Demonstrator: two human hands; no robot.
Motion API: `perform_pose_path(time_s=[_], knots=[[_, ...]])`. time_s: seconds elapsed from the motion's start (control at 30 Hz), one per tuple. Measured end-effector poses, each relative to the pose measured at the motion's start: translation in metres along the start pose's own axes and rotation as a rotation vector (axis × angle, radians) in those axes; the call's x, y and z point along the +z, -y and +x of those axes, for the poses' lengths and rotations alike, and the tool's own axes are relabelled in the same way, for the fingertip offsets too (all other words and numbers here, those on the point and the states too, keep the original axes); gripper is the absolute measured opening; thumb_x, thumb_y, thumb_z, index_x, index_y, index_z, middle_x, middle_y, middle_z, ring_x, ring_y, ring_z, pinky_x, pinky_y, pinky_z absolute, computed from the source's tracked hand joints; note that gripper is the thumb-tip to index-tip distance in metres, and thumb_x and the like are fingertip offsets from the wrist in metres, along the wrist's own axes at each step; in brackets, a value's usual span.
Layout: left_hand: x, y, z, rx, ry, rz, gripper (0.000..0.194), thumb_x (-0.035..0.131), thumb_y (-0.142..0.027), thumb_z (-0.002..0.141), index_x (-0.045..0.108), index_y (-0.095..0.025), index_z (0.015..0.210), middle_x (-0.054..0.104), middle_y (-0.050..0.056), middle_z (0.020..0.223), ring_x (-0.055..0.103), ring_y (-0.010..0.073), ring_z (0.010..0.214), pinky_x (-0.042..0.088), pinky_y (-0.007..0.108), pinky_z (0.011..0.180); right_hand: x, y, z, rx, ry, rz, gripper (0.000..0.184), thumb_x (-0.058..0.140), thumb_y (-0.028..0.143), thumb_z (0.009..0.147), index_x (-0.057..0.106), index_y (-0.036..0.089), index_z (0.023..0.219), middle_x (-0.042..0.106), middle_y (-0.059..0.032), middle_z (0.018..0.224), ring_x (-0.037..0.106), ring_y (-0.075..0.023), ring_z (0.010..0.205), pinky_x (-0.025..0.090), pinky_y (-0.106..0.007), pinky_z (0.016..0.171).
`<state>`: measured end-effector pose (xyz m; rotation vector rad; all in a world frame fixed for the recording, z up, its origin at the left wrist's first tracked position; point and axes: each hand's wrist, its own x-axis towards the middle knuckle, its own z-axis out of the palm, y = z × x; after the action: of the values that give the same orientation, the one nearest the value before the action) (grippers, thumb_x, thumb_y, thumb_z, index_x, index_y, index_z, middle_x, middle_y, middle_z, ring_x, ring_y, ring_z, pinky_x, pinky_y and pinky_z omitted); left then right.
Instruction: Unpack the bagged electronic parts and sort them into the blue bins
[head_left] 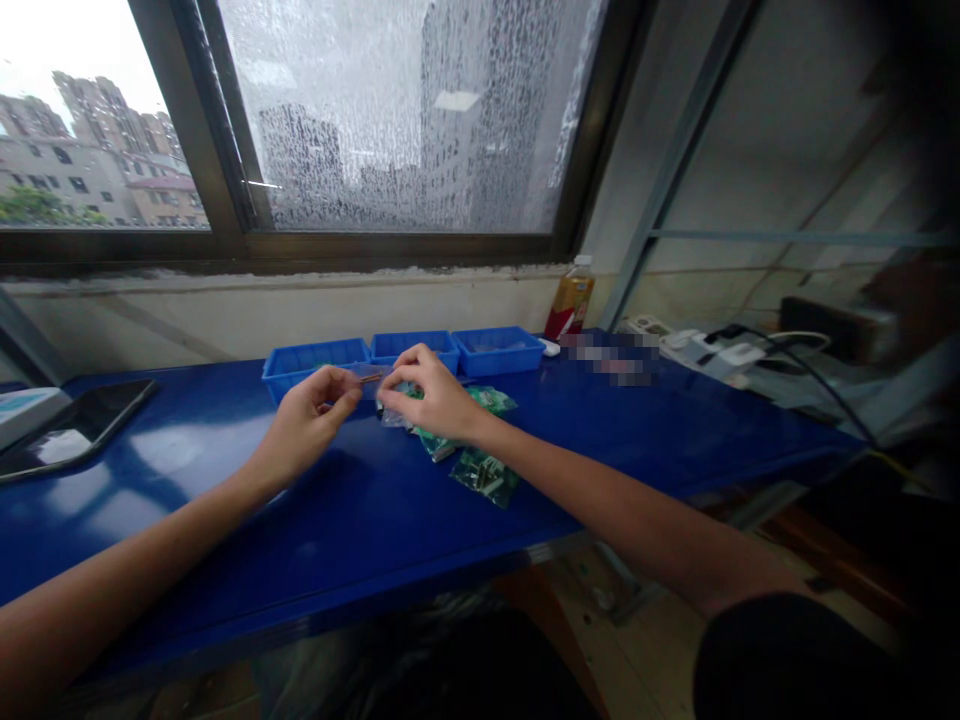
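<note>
My left hand [315, 408] is closed in a pinch on a small thin brownish piece [370, 379], too small to name for certain. Just to its right, my right hand [429, 395] has thumb and fingers together at a small clear plastic bag [393, 416], partly hidden by the fingers. Under and beside the right wrist lie green-tinted plastic bags [486, 476] with small metal-looking parts inside. Behind the hands, three blue bins stand in a row: a left bin [279, 378], a middle bin [450, 358] and a right bin [501, 361].
The blue table [360, 540] runs along a wet window. A black tablet-like device [112, 405] and a white box [26, 412] lie at the left. A drink bottle [571, 300] stands at the back right. Power strips and cables [712, 350] lie at the far right.
</note>
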<state>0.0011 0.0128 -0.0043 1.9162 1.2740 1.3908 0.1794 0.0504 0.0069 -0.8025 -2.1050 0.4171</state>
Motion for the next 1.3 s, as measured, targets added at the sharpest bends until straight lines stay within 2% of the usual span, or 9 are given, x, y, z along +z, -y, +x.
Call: perform_pose_path(time_s=[0.13, 0.27, 0.5, 0.63, 0.73, 0.9, 1.03, 1.13, 1.3], knots=[[-0.002, -0.004, -0.003, 0.307, 0.02, 0.35, 0.012, 0.05, -0.021, 0.082, 0.061, -0.017, 0.085, 0.06, 0.003, 0.081, 0.055, 0.0143, 0.074, 0.043, 0.028, 0.068, 0.002, -0.002, 0.006, 0.271, 0.103, 0.344, 0.04, 0.044, 0.043, 0.087, 0.063, 0.013, 0.069, 0.054, -0.003, 0.069, 0.051, -0.0126, 0.069, 0.041, -0.029, 0.066], [-0.001, -0.005, -0.005, 0.409, -0.029, 0.454, 0.017, 0.048, -0.019, 0.083, 0.064, -0.017, 0.087, 0.054, 0.005, 0.086, 0.053, 0.0148, 0.077, 0.045, 0.029, 0.071, 0.007, -0.003, 0.004, 0.276, 0.113, 0.495, 0.016, 0.057, 0.029, 0.079, 0.06, 0.013, 0.076, 0.054, 0.0015, 0.062, 0.047, -0.0085, 0.056, 0.037, -0.023, 0.055], [0.0, -0.005, -0.002, 0.07, 0.085, 0.254, 0.032, 0.044, -0.04, 0.084, 0.066, -0.017, 0.086, 0.057, 0.004, 0.079, 0.052, 0.0174, 0.073, 0.042, 0.03, 0.066, 0.005, 0.0, -0.002, -0.084, -0.122, -0.002, 0.007, 0.059, 0.019, 0.077, 0.064, 0.014, 0.076, 0.047, 0.0018, 0.068, 0.044, -0.0079, 0.06, 0.037, -0.023, 0.059], [0.002, -0.004, -0.001, -0.254, 0.106, -0.134, 0.053, 0.036, -0.059, 0.083, 0.064, -0.014, 0.077, 0.059, 0.005, 0.073, 0.052, 0.0165, 0.065, 0.041, 0.03, 0.061, 0.002, 0.003, -0.007, -0.25, -0.063, -0.133, 0.012, 0.055, 0.018, 0.081, 0.066, 0.016, 0.082, 0.049, 0.0018, 0.065, 0.045, -0.0086, 0.06, 0.036, -0.023, 0.06], [0.002, -0.004, 0.0, -0.302, 0.091, -0.293, 0.04, 0.054, -0.053, 0.076, 0.059, -0.013, 0.072, 0.057, 0.003, 0.07, 0.052, 0.014, 0.064, 0.041, 0.027, 0.061, 0.002, 0.007, -0.009, -0.297, 0.002, -0.169, 0.015, 0.052, 0.02, 0.084, 0.066, 0.016, 0.086, 0.056, -0.0008, 0.072, 0.048, -0.0095, 0.064, 0.037, -0.024, 0.064], [-0.001, -0.009, -0.001, -0.072, -0.044, -0.132, 0.022, 0.058, -0.038, 0.077, 0.055, -0.016, 0.076, 0.055, -0.001, 0.069, 0.052, 0.0118, 0.063, 0.041, 0.025, 0.061, 0.003, 0.01, -0.008, -0.128, 0.062, -0.057, 0.023, 0.054, 0.033, 0.083, 0.066, 0.014, 0.084, 0.059, -0.0029, 0.075, 0.052, -0.0115, 0.069, 0.039, -0.025, 0.068], [-0.002, -0.012, -0.005, 0.212, -0.024, 0.25, 0.015, 0.053, -0.031, 0.082, 0.06, -0.018, 0.082, 0.06, 0.003, 0.078, 0.055, 0.0143, 0.072, 0.044, 0.027, 0.067, 0.002, 0.006, -0.003, 0.133, 0.126, 0.247, 0.049, 0.036, 0.051, 0.088, 0.066, 0.013, 0.081, 0.058, -0.0019, 0.065, 0.049, -0.0105, 0.059, 0.037, -0.024, 0.057], [-0.001, -0.01, -0.006, 0.352, 0.006, 0.379, 0.014, 0.052, -0.027, 0.082, 0.063, -0.019, 0.084, 0.062, 0.004, 0.081, 0.057, 0.0164, 0.078, 0.045, 0.031, 0.074, 0.005, 0.002, -0.001, 0.168, 0.136, 0.307, 0.041, 0.042, 0.045, 0.087, 0.064, 0.012, 0.076, 0.057, -0.0007, 0.063, 0.049, -0.0097, 0.057, 0.036, -0.023, 0.054], [0.0, -0.009, -0.004, 0.17, 0.095, 0.277, 0.026, 0.049, -0.038, 0.084, 0.065, -0.018, 0.089, 0.065, 0.007, 0.094, 0.057, 0.021, 0.09, 0.044, 0.035, 0.078, 0.006, 0.001, -0.004, -0.043, 0.025, 0.027, 0.023, 0.048, 0.023, 0.083, 0.066, 0.013, 0.092, 0.062, -0.0037, 0.077, 0.053, -0.0113, 0.068, 0.04, -0.025, 0.064]])
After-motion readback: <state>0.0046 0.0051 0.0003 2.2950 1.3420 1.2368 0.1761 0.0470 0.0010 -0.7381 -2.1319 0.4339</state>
